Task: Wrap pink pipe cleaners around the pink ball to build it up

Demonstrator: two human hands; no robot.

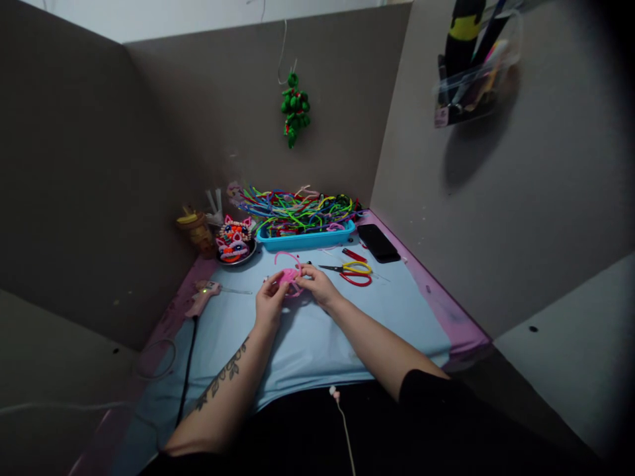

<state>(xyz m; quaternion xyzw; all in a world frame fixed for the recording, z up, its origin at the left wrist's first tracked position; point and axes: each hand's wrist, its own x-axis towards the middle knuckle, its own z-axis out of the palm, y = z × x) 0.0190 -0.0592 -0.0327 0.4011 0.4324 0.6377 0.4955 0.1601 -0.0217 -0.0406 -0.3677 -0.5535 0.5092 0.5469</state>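
Both hands meet over the light blue mat [317, 330] at the middle of the desk. My left hand [270, 301] and my right hand [315, 284] pinch a small pink pipe-cleaner piece [288, 276] between their fingertips. A loop of pink pipe cleaner [286, 256] curves up from it toward the tray. Fingers of both hands are closed on the pink piece.
A blue tray [305, 239] holds several coloured pipe cleaners. Scissors with yellow and red handles [354, 272] and a black phone [378, 242] lie to the right. A pink glue gun [203, 294] lies left, with finished pink figures [234, 241] in a dish. Grey partition walls enclose the desk.
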